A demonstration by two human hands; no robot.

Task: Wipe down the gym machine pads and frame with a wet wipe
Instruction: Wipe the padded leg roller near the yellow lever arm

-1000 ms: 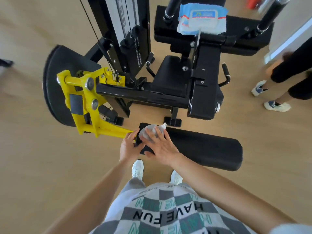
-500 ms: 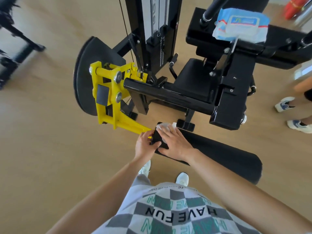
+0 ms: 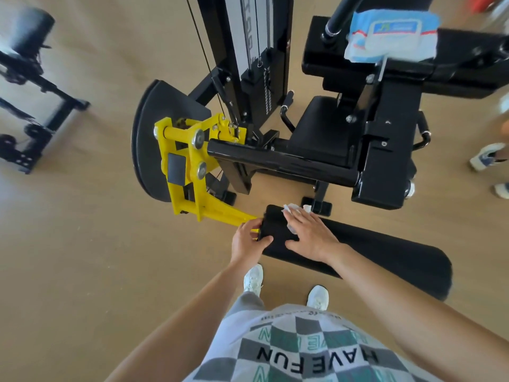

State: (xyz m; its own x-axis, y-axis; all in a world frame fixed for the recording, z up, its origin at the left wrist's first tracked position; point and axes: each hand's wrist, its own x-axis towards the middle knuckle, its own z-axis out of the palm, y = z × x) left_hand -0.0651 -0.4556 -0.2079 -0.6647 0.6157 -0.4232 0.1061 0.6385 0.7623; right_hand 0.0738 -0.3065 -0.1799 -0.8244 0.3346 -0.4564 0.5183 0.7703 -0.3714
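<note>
Gym machine (image 3: 275, 158): black frame, seat, weight stack. Roller pad (image 3: 371, 255) lies across front, mounted on yellow lever arm (image 3: 214, 208). Wipe pack (image 3: 391, 37) sits on top of machine. Left hand (image 3: 245, 241) grips pad's end, thumb on top. Right hand (image 3: 308, 232) flat, fingers straight, pressing wet wipe (image 3: 292, 209) onto same end. Step: wiping roller pad. Next move likely needs rightward sweep along pad, with left hand stopping any roll.

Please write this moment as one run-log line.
step: wiping pad | right hand: presses wipe on pad | left hand: grips pad end | wipe pack: on machine
</note>
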